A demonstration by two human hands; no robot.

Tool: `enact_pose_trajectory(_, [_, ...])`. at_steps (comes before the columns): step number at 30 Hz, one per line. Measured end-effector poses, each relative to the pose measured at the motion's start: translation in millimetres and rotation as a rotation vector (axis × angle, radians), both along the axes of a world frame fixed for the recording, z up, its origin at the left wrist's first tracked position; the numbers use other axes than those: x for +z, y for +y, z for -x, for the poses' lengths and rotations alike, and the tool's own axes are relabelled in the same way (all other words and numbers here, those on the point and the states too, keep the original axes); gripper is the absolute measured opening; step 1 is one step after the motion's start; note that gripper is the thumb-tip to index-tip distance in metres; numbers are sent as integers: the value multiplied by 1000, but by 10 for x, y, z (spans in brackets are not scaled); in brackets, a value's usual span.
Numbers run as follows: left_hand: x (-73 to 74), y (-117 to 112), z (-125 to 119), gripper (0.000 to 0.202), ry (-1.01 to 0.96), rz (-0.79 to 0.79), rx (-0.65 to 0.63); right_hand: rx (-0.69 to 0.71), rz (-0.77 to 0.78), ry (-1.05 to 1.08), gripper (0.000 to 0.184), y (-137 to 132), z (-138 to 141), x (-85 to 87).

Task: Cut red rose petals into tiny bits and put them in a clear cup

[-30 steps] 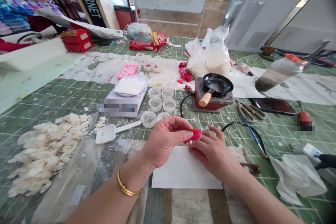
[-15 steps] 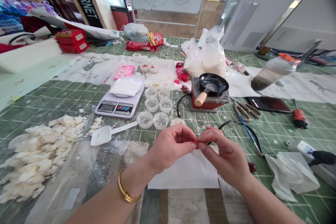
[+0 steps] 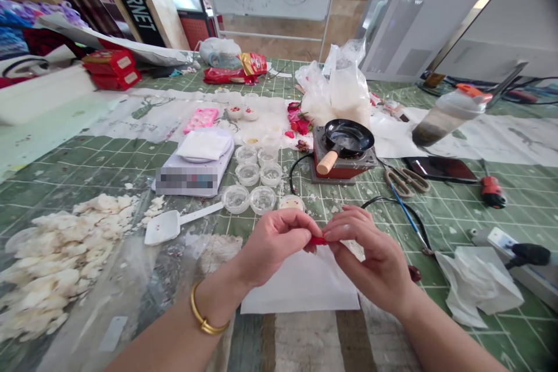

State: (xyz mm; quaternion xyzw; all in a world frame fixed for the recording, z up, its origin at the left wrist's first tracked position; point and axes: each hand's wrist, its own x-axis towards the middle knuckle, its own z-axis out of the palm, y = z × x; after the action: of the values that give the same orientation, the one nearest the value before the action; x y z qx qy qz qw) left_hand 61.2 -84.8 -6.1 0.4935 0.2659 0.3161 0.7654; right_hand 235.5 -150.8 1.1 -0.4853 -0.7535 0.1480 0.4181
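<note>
Through the remote feed, I had the left hand (image 3: 279,244) and right hand (image 3: 370,256) pinching a red piece (image 3: 318,240), likely a petal, each grip closed on an end, above the far edge of the paper (image 3: 300,288). I judged it was being worked by fingertip; the next move called for light, matched pressure.

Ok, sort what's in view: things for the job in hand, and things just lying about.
Seemingly part of the job:
red piece, pinched by left hand and right hand
white paper beneath
red flowers, perhaps, by colour

Probably just lying about:
phone
scissors
bottle
red boxes
</note>
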Motion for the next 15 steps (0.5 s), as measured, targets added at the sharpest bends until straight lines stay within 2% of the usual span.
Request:
enact_pose_trajectory(4, [1, -23, 6, 5, 103, -132, 12, -59, 181, 106, 14, -31, -16, -65])
enact_pose_trajectory(7, [-13, -35, -18, 5, 148, -270, 63, -112, 232, 143, 11, -15, -10, -114])
enact_pose_trajectory(11, [-46, -28, -49, 14, 196, -308, 126, -92, 138, 116, 12, 16, 12, -111])
enact_pose_trajectory(15, [-43, -21, -57, 8, 307, -308, 123, -153, 53, 54, 14, 0, 5, -94])
